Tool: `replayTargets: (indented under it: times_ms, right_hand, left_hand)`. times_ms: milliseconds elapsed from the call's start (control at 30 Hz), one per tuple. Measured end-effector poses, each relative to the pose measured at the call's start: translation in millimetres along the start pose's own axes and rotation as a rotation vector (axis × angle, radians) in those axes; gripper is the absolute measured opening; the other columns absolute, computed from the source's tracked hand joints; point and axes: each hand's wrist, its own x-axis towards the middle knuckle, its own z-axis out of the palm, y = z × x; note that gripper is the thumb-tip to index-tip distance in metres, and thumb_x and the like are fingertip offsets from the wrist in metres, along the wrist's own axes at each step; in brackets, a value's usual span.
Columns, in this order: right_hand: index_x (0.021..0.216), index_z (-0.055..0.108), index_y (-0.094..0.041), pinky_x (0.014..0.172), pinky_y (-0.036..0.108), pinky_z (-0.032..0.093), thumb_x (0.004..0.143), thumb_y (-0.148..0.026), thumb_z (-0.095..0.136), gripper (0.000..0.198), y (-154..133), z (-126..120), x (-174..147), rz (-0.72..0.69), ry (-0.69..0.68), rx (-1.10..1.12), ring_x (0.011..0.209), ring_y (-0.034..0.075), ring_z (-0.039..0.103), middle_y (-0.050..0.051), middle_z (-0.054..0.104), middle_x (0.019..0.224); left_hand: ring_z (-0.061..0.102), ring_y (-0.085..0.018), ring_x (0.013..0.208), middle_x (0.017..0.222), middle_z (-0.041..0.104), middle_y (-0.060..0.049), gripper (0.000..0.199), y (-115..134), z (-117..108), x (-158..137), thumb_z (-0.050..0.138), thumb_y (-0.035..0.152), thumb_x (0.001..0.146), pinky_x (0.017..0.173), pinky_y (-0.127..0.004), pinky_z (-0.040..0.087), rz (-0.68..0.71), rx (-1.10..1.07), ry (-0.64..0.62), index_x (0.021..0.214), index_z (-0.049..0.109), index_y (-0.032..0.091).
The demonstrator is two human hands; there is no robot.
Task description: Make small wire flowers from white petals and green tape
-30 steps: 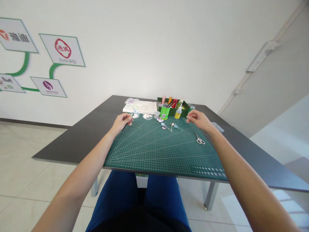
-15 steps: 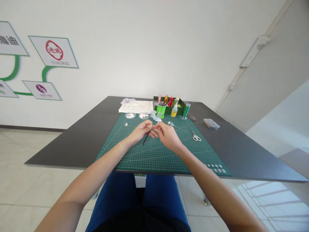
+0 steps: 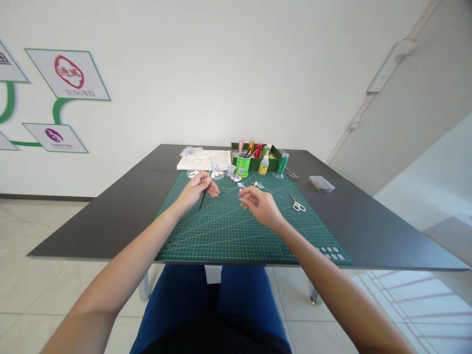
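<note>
My left hand (image 3: pixel 199 189) is closed round a thin dark stick (image 3: pixel 202 200), which slants down below the fingers. A small pale blue flower-like piece (image 3: pixel 215 167) shows just above this hand, in line with the stick; where they join is hidden. To its right, my right hand (image 3: pixel 258 201) hovers over the green cutting mat (image 3: pixel 228 236), fingers curled with the tips close together. Anything between those tips is too fine to make out. Small blue and white flower pieces (image 3: pixel 260 186) with thin wire stems lie just beyond the right hand.
At the back stand a green can (image 3: pixel 243 166) holding brushes, a glue bottle (image 3: pixel 264 163), a green tube (image 3: pixel 282 164) and a dark green box (image 3: pixel 235 147) of coloured spools. White-handled scissors (image 3: pixel 299 207) lie right; a clear case (image 3: pixel 321 184) sits further right. A white board (image 3: pixel 221 158) lies back left.
My hands have moved apart. The left went left, carrying the dark stick and the blue flower-like piece; the right stayed near the mat's middle. The view has shifted slightly.
</note>
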Motion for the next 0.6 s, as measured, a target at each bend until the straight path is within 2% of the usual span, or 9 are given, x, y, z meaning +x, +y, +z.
replayTargets:
  times_ms: [300,400,467,533,600]
  right_hand:
    - [0.089,0.064,-0.022,0.061,0.031,0.052,0.087,-0.028,0.058,0.009,31.4,-24.2,-10.8,0.088,0.003,-0.052,0.062,0.017,0.065,0.002,0.067,0.069]
    - [0.089,0.066,-0.021,0.063,0.031,0.052,0.087,-0.028,0.059,0.01,37.0,-33.7,-19.9,0.127,-0.059,-0.081,0.062,0.017,0.064,0.002,0.067,0.07]
    - [0.096,0.069,-0.022,0.067,0.032,0.053,0.086,-0.03,0.061,0.015,38.8,-44.1,-24.3,0.137,-0.181,-0.112,0.069,0.018,0.066,0.003,0.071,0.077]
    - [0.106,0.07,-0.024,0.073,0.033,0.053,0.087,-0.033,0.061,0.023,42.0,-58.9,-25.1,0.131,-0.277,-0.137,0.082,0.02,0.067,0.005,0.073,0.094]
    - [0.109,0.07,-0.025,0.077,0.034,0.053,0.087,-0.037,0.06,0.027,51.1,-79.0,-21.4,0.128,-0.203,-0.193,0.087,0.021,0.067,0.006,0.072,0.105]
  left_hand:
    - [0.065,-0.015,0.056,0.069,0.069,-0.003,0.036,3.0,-35.1,22.5,0.062,0.049,0.086,0.057,-0.027,0.052,0.014,0.189,0.054,0.082,0.043,0.019]
    - [0.065,-0.015,0.057,0.068,0.069,-0.004,0.035,3.3,-44.8,25.9,0.062,0.048,0.086,0.057,-0.027,0.051,0.001,0.227,0.048,0.081,0.043,0.019]
    - [0.065,-0.016,0.057,0.068,0.069,-0.004,0.034,2.9,-51.1,26.6,0.061,0.047,0.087,0.057,-0.027,0.051,-0.023,0.26,0.031,0.081,0.043,0.019]
    - [0.065,-0.016,0.057,0.069,0.07,-0.005,0.034,2.0,-57.0,25.9,0.06,0.048,0.087,0.056,-0.027,0.05,-0.049,0.293,0.029,0.081,0.043,0.019]
    - [0.066,-0.017,0.058,0.073,0.071,-0.006,0.034,1.5,-62.3,24.2,0.06,0.048,0.086,0.054,-0.026,0.049,-0.081,0.332,0.022,0.082,0.043,0.019]
